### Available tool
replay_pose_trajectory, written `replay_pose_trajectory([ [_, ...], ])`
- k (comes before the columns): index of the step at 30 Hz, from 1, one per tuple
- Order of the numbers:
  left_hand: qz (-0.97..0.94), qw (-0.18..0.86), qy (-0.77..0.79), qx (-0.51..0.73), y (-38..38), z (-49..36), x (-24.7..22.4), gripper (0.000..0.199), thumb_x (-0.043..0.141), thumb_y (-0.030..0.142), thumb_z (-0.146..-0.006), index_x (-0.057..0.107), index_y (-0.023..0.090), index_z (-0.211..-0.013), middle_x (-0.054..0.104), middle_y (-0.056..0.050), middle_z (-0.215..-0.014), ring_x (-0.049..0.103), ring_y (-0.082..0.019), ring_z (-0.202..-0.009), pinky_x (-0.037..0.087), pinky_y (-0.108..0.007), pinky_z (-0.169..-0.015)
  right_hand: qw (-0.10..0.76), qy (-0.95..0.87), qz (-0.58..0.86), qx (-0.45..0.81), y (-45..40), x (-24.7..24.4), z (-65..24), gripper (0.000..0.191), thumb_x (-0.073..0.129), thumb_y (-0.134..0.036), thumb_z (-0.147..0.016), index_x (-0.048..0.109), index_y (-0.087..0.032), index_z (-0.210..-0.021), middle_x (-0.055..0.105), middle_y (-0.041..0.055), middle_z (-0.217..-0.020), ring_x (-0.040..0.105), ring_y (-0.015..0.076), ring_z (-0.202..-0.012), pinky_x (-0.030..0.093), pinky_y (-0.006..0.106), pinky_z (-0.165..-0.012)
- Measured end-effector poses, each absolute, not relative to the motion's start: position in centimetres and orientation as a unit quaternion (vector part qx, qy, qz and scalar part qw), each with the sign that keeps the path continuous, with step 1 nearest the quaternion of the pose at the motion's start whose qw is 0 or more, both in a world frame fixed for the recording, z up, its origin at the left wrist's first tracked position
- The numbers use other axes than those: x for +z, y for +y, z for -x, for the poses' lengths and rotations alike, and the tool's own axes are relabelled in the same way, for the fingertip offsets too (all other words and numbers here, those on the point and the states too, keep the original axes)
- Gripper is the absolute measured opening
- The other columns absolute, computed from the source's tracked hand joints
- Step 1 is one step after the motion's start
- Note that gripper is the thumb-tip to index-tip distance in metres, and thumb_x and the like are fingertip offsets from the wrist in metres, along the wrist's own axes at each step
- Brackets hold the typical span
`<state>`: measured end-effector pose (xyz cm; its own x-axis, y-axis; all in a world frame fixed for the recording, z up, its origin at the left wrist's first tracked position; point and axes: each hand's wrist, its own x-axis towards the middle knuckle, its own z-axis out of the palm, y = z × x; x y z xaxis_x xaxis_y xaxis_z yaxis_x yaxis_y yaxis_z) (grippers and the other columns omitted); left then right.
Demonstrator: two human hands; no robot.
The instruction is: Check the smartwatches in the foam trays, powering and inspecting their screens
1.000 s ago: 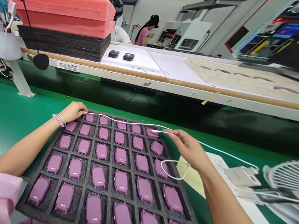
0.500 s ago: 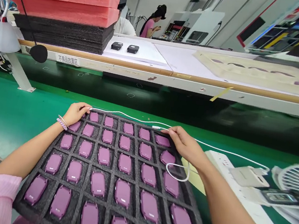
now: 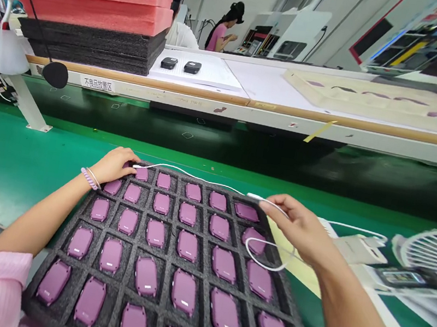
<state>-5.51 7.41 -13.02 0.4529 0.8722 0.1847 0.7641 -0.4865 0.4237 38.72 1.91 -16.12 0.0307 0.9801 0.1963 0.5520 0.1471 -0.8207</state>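
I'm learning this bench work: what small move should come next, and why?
I'd probably raise the right hand slightly to draw the loop of white cable aside: it hangs over purple pieces in the right column of the black tray, while the left hand is at the far left corner.

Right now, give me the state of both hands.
Left hand: closed, seemingly pinching the end of a white cable at the far left of the dark tray.
Right hand: closed, holding a white plug-ended cable.
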Motion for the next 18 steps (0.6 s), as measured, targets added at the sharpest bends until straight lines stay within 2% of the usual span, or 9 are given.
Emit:
replay_pose_trajectory([
  [3, -0.854, 0.130, 0.478, 0.159, 8.3, 4.4, -13.4, 0.013, 0.059, 0.023, -0.087, 0.070, 0.018, -0.092, 0.073, -0.008, -0.098, 0.066, -0.025, -0.096, 0.051, -0.038, -0.093, 0.447, -0.596, 0.593, 0.307, 2.0, -15.2, -37.6, 0.060, 0.062, -0.082, -0.078, 0.064, -0.023, -0.085, 0.042, -0.0014, -0.058, 0.048, 0.0200, -0.054, 0.046, 0.032, -0.050],
  [6, -0.861, 0.101, 0.477, 0.146, 9.0, 4.2, -13.5, 0.021, 0.048, 0.021, -0.091, 0.069, 0.017, -0.093, 0.072, -0.010, -0.097, 0.066, -0.026, -0.094, 0.051, -0.040, -0.093, 0.451, -0.578, 0.597, 0.325, 1.7, -14.3, -37.6, 0.063, 0.074, -0.073, -0.072, 0.064, -0.020, -0.104, 0.055, 0.0007, -0.071, 0.055, 0.0195, -0.057, 0.052, 0.034, -0.056],
  [8, -0.858, 0.070, 0.486, 0.150, 9.2, 4.4, -13.3, 0.031, 0.039, 0.022, -0.094, 0.068, 0.014, -0.101, 0.071, -0.014, -0.102, 0.064, -0.029, -0.100, 0.048, -0.045, -0.098, 0.417, -0.594, 0.620, 0.298, 1.6, -13.9, -38.2, 0.058, 0.073, -0.066, -0.075, 0.065, -0.019, -0.108, 0.062, 0.0039, -0.080, 0.057, 0.0189, -0.058, 0.051, 0.032, -0.056],
  [10, -0.855, 0.049, 0.495, 0.149, 9.0, 4.8, -13.1, 0.037, 0.033, 0.023, -0.096, 0.067, 0.011, -0.106, 0.069, -0.017, -0.103, 0.063, -0.032, -0.103, 0.047, -0.049, -0.099, 0.340, -0.643, 0.633, 0.266, 1.7, -13.7, -38.7, 0.047, 0.065, -0.059, -0.083, 0.069, -0.018, -0.104, 0.068, 0.0075, -0.088, 0.062, 0.0220, -0.066, 0.050, 0.033, -0.060],
  [12, -0.855, 0.043, 0.499, 0.136, 8.7, 5.2, -12.9, 0.039, 0.033, 0.024, -0.097, 0.067, 0.010, -0.106, 0.069, -0.019, -0.104, 0.063, -0.033, -0.103, 0.047, -0.050, -0.099, 0.217, -0.709, 0.632, 0.226, 2.1, -13.8, -39.1, 0.038, 0.061, -0.048, -0.085, 0.073, -0.019, -0.104, 0.072, 0.0091, -0.096, 0.067, 0.0270, -0.080, 0.052, 0.034, -0.068],
  [15, -0.859, 0.057, 0.498, 0.105, 8.0, 5.9, -12.5, 0.031, 0.041, 0.024, -0.095, 0.069, 0.014, -0.102, 0.072, -0.014, -0.107, 0.065, -0.030, -0.103, 0.049, -0.044, -0.097, 0.071, -0.765, 0.617, 0.169, 3.0, -14.0, -38.9, 0.037, 0.061, -0.035, -0.081, 0.074, -0.019, -0.112, 0.074, 0.0100, -0.102, 0.069, 0.0326, -0.086, 0.052, 0.038, -0.070],
  [18, -0.856, 0.072, 0.506, 0.078, 7.4, 6.4, -12.2, 0.023, 0.048, 0.020, -0.092, 0.071, 0.018, -0.093, 0.074, -0.009, -0.099, 0.067, -0.026, -0.095, 0.051, -0.037, -0.090, 0.005, -0.778, 0.619, 0.108, 3.7, -13.8, -37.8, 0.030, 0.061, -0.037, -0.085, 0.076, -0.019, -0.103, 0.074, 0.0130, -0.102, 0.069, 0.0385, -0.090, 0.049, 0.040, -0.065],
])
